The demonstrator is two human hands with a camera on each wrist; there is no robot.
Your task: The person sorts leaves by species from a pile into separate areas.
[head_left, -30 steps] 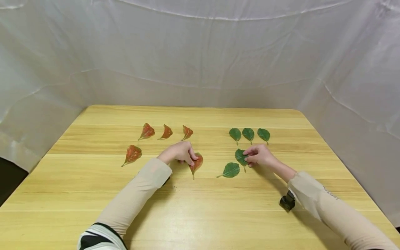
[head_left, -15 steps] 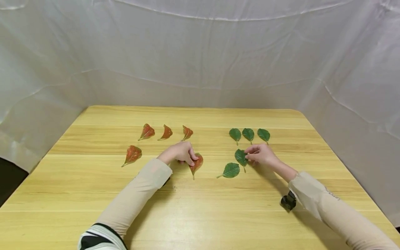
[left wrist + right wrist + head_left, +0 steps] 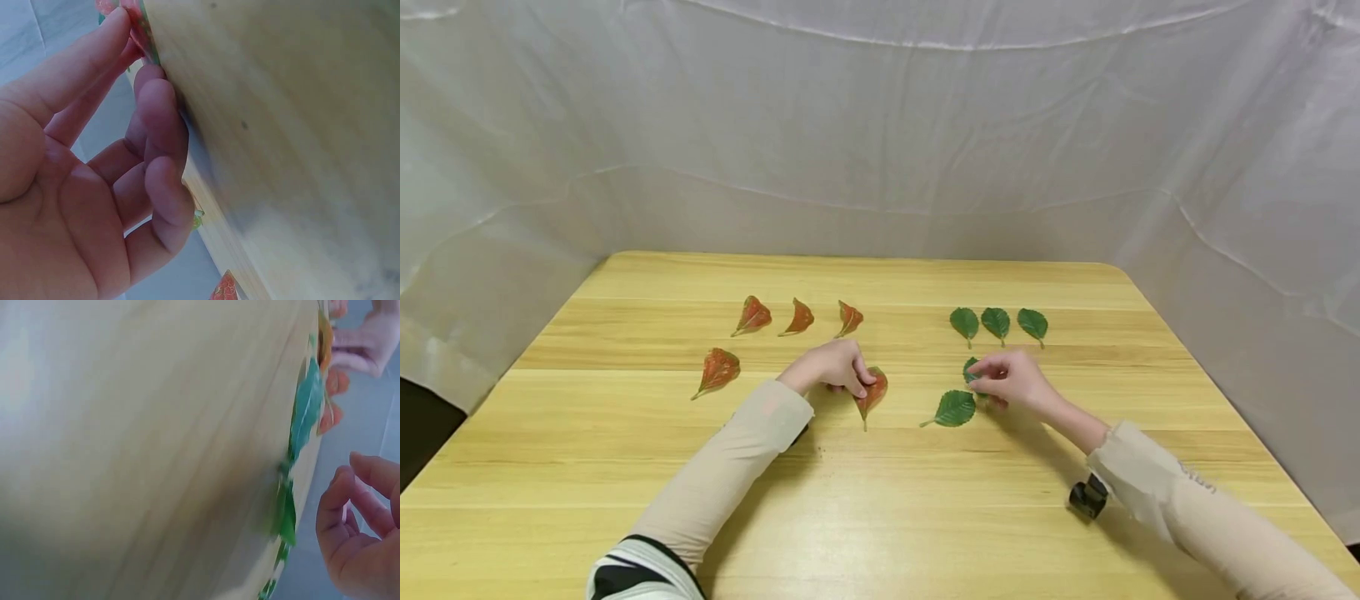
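Note:
My left hand (image 3: pixel 833 367) pinches the edge of a red leaf (image 3: pixel 875 390) between thumb and forefinger; in the left wrist view the red leaf (image 3: pixel 142 32) shows at the fingertips, the other fingers curled. My right hand (image 3: pixel 1015 382) hovers over a green leaf (image 3: pixel 969 369) and hides most of it in the head view. From the right wrist, the right hand (image 3: pixel 362 531) appears raised off the table, fingers loosely bent and apart from the leaves. Just left of it lies another green leaf (image 3: pixel 955 408), its stem pointing left.
Three red leaves, one of them a curled leaf (image 3: pixel 799 317), form a row at the back left. A further red leaf (image 3: pixel 720 370) lies in front of them. Three green leaves, with a middle leaf (image 3: pixel 996 322), line the back right. Pale sheeting (image 3: pixel 880 125) surrounds the wooden table (image 3: pixel 880 508).
My right hand has let go of the green leaf's right edge and shifted left and slightly up over it. My left hand and the red leaf have stayed put.

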